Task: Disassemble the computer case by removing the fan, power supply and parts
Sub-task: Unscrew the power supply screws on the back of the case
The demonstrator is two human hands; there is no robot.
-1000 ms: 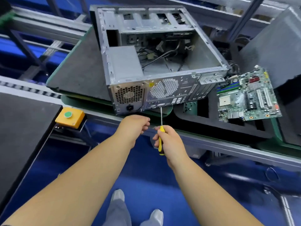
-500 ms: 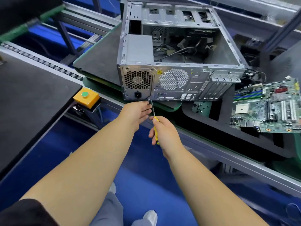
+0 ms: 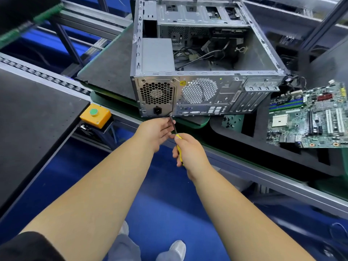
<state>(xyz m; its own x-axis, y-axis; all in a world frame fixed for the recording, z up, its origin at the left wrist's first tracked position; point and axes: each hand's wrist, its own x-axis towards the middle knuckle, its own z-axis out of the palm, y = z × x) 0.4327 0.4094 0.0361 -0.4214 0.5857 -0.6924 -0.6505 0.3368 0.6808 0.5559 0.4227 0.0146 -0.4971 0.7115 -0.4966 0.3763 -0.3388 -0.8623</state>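
screwdriver (image 3: 174, 129) tip at the lower corner screw of the power supply (image 3: 156, 97).
right hand (image 3: 190, 151) grips the yellow handle; left hand (image 3: 156, 130) fingers steady the shaft just below the computer case (image 3: 207, 72). likely unscrewing the supply; next needs steady turning pressure.

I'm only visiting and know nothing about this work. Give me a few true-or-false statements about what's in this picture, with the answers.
1. The right hand grips a yellow-handled screwdriver. True.
2. The screwdriver's tip is at the case's top rim. False: it meets the rear panel's bottom edge, below the power supply.
3. The motherboard sits inside the case. False: it lies outside, to the right.
4. The left hand is by the screwdriver's shaft. True.
5. The button on the yellow box is red. False: green.
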